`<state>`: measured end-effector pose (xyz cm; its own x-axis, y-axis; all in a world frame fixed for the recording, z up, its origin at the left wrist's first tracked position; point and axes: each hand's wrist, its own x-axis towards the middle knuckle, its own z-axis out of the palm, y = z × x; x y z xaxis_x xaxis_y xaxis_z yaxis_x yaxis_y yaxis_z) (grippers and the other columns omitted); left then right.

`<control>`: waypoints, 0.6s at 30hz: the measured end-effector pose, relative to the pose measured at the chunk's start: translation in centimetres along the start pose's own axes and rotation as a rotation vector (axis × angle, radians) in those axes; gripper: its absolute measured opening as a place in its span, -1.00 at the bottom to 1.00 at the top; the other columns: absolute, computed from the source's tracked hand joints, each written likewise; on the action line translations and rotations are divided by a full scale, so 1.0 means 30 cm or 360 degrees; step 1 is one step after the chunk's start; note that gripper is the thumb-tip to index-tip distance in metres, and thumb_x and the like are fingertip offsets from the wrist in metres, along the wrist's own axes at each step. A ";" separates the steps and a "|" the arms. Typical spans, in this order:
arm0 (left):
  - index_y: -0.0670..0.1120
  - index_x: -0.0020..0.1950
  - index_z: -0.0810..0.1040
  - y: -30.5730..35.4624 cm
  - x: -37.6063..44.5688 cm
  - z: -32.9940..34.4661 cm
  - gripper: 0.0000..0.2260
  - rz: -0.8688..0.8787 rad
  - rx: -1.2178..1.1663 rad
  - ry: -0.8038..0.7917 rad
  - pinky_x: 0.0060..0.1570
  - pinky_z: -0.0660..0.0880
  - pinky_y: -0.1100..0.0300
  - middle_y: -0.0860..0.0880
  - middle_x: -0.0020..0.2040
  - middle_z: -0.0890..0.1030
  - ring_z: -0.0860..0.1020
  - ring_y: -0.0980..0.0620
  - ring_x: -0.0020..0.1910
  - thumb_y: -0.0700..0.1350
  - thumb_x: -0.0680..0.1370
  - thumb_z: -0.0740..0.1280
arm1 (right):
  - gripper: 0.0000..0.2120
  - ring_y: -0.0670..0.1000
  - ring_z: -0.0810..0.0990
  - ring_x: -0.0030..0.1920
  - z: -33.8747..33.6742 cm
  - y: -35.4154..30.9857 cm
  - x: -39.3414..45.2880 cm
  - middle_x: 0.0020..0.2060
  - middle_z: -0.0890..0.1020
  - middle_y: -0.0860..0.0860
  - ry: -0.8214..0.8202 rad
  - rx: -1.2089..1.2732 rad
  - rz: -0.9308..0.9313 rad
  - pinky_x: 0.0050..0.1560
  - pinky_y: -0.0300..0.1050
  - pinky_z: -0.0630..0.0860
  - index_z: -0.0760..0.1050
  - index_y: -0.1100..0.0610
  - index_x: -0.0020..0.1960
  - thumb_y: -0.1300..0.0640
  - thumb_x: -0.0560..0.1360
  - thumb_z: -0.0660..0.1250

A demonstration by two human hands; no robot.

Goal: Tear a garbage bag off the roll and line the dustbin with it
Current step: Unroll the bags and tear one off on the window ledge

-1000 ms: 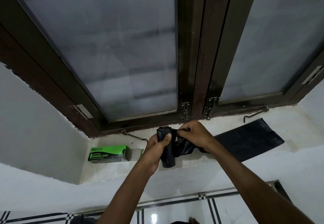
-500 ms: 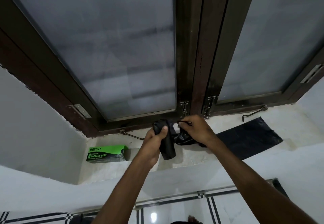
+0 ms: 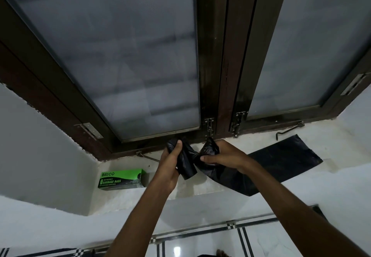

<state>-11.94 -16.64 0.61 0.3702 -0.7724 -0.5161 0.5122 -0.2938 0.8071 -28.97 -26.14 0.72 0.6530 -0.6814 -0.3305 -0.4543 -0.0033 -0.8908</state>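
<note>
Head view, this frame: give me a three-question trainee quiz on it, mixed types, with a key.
1. True or false: the left hand grips the roll.
2. Where does the green box lie?
A. on the floor
B. on the sill, left of the hands
C. in the right hand
3. Fill in: the loose end of the bag lies flat on the ____.

Key: 1 true; 2 B; 3 sill.
</note>
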 end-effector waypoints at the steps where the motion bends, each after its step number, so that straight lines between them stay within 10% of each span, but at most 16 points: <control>1: -0.01 0.29 0.51 0.000 -0.003 0.003 -0.71 0.0047 0.0059 0.0003 0.25 0.48 -0.08 -0.05 0.17 0.64 0.59 -0.04 0.15 0.00 0.59 0.33 | -0.87 -0.04 0.69 -0.04 0.004 0.003 0.004 -0.10 0.72 0.03 0.0034 0.0006 -0.0013 0.08 -0.07 0.57 0.63 0.09 -0.03 0.07 0.47 0.50; 18: -0.03 0.34 0.50 -0.047 0.001 0.004 -0.66 0.0098 0.0109 -0.0008 0.28 0.50 -0.11 -0.11 0.20 0.65 0.61 -0.12 0.18 0.02 0.59 0.33 | -0.93 0.09 0.69 -0.12 0.067 -0.033 0.030 -0.20 0.69 0.13 0.0193 -0.0247 0.0033 -0.03 0.06 0.61 0.61 0.18 -0.12 0.18 0.46 0.43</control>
<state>-12.73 -16.32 -0.51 0.3954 -0.7929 -0.4636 0.4342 -0.2835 0.8551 -26.70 -25.28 0.66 0.5692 -0.7656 -0.2998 -0.5609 -0.0950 -0.8224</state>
